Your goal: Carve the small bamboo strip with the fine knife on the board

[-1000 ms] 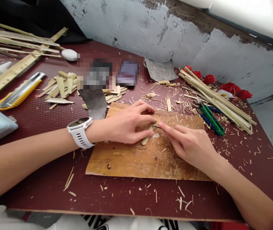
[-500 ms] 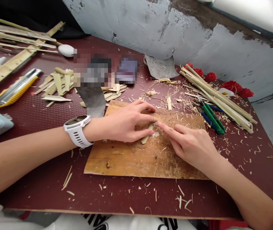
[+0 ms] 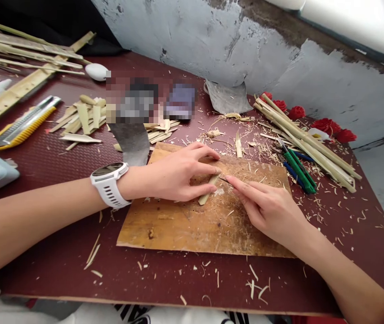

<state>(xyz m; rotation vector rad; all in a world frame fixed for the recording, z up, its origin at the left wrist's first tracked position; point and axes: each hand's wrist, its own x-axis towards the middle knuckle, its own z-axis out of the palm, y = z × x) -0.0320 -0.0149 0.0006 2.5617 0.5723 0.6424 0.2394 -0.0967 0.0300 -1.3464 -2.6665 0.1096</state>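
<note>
My left hand (image 3: 178, 173), with a white watch (image 3: 109, 183) on the wrist, pinches a short bamboo strip (image 3: 208, 190) flat against a wooden board (image 3: 178, 222). My right hand (image 3: 268, 208) lies on the board just right of it, fingers closed on a thin dark blade (image 3: 224, 180) whose tip touches the strip's upper end. The forefinger lies along the blade. Fine shavings cover the board around both hands.
A yellow utility knife (image 3: 20, 123) and cut bamboo pieces (image 3: 84, 118) lie at the left. Long bamboo sticks (image 3: 305, 141), green and blue tools (image 3: 298, 168) and red paper roses (image 3: 328, 126) sit at the right. Long strips (image 3: 23, 51) lie at the back left, by a peeling wall (image 3: 212, 40).
My right hand has drawn slightly back to the right, so the blade tip shows again at the strip's end. My left hand keeps the strip in the same place.
</note>
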